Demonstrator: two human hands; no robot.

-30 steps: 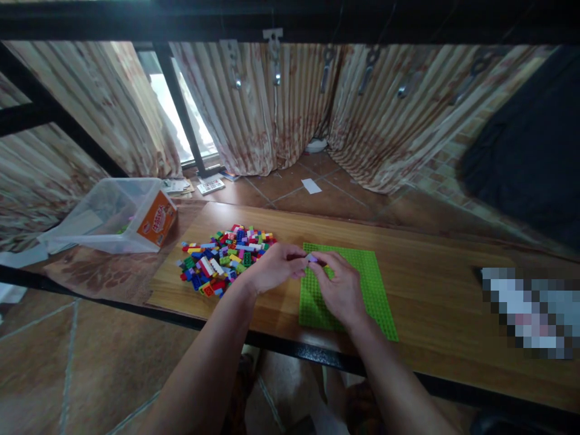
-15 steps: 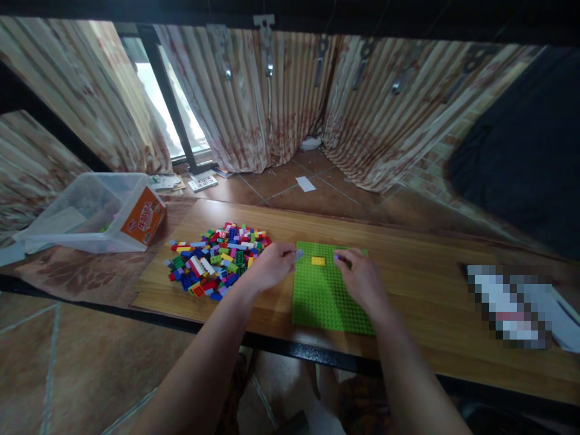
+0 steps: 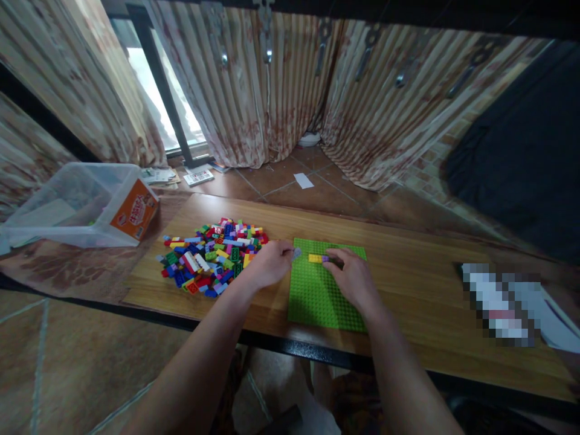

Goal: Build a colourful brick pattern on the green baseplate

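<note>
Head view: both forearms enter from 6 o'clock and reach forward over the near edge of the table. The left hand rests knuckles-up at the left edge of the green baseplate, its fingers curled into a grip pinching a small pale grey brick between thumb and forefinger. The right hand lies palm-down on the far part of the baseplate, fingertips closed on a small purple brick and pressing it against the plate. That purple brick sits just beside, apparently touching, a yellow brick standing on the plate near its far edge, at 9 o'clock from the right fingertips.

Surroundings: a loose pile of mixed-colour bricks lies on the table at 9 o'clock from the left hand, near but not touching it. A clear plastic tub with an orange label stands at 10 o'clock, well apart from the pile. A blurred-out item lies at 3 o'clock from the baseplate, well apart. Striped curtains hang at 12 o'clock beyond the tiled floor. Nothing lies between either hand and the baseplate; the right hand covers part of the purple brick.
</note>
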